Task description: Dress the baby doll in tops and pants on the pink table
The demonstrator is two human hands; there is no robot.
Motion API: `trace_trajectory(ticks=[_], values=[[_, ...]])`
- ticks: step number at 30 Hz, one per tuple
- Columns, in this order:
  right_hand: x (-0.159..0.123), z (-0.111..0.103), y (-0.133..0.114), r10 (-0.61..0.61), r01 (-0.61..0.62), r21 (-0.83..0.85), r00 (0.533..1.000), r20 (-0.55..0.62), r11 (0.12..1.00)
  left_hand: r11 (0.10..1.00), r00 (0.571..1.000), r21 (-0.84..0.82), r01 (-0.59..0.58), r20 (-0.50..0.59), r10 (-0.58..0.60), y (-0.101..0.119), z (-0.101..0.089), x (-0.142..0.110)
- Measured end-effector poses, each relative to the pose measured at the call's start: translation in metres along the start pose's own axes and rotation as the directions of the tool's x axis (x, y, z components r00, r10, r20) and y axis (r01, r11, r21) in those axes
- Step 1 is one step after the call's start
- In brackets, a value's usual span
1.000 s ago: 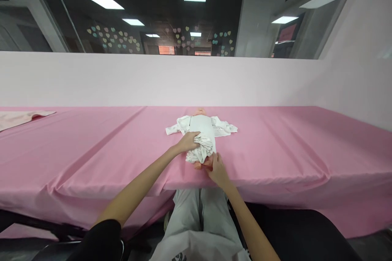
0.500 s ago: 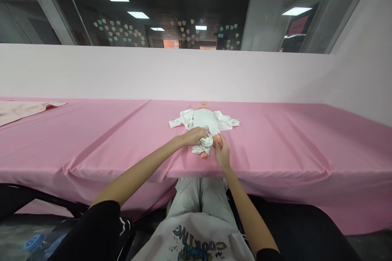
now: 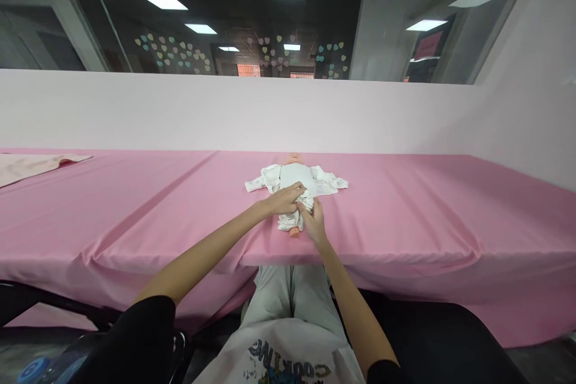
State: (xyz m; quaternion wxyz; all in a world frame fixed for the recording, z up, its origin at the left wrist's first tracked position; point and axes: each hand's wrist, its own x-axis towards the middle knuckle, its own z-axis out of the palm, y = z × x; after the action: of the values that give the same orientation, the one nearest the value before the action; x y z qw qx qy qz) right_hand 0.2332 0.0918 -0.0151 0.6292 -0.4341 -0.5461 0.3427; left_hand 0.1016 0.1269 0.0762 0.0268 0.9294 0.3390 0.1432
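A baby doll [image 3: 294,158] lies on its back, its head toward the wall. It is dressed in a white top [image 3: 297,175] with the sleeves spread out to both sides. White baby pants [image 3: 290,220] are bunched around its legs, and one bare foot [image 3: 294,232] sticks out at the near end. My left hand [image 3: 288,197] is closed on the upper part of the bunched pants. Just to the right, my right hand [image 3: 314,220] pinches the same cloth from the near side. The doll's other foot is hidden by the cloth and my fingers.
The doll rests on a table with a pink cover [image 3: 382,210]. A pale pink cloth [image 3: 36,165] lies at the far left. Black chairs [image 3: 432,330] stand on both sides of my legs, and a plastic bottle [image 3: 40,369] shows at lower left.
My right hand has moved from the doll's bare foot on the right to the bunched pants, closer to my left hand. That foot is now covered from view.
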Motion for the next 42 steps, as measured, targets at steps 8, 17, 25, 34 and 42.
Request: trace_trajectory(ticks=[8, 17, 25, 34, 42], values=[[0.007, 0.008, 0.014, -0.095, 0.063, -0.321, 0.992, -0.084, 0.945, 0.991, 0.993, -0.078, 0.107, -0.032, -0.11, -0.008, 0.001, 0.014], [0.003, 0.007, 0.007, -0.075, 0.059, -0.348, 0.997, -0.033, 0.936, 0.954, 0.984, -0.266, 0.139, 0.146, -0.103, -0.017, -0.015, 0.021], [0.015, 0.0, 0.0, 0.006, -0.032, -0.286, 0.996, -0.092, 0.958, 0.891, 0.979, -0.409, 0.198, 0.124, -0.16, -0.032, -0.008, 0.025], [0.033, -0.021, 0.001, 0.053, -0.039, -0.138, 0.994, 0.1, 0.99, 0.74, 0.983, -0.65, 0.175, 0.162, -0.09, -0.044, 0.003, 0.029], [0.032, -0.018, -0.005, 0.157, -0.139, -0.156, 0.982, 0.108, 0.978, 0.735, 0.97, -0.645, 0.211, 0.044, -0.24, -0.04, 0.015, 0.03]])
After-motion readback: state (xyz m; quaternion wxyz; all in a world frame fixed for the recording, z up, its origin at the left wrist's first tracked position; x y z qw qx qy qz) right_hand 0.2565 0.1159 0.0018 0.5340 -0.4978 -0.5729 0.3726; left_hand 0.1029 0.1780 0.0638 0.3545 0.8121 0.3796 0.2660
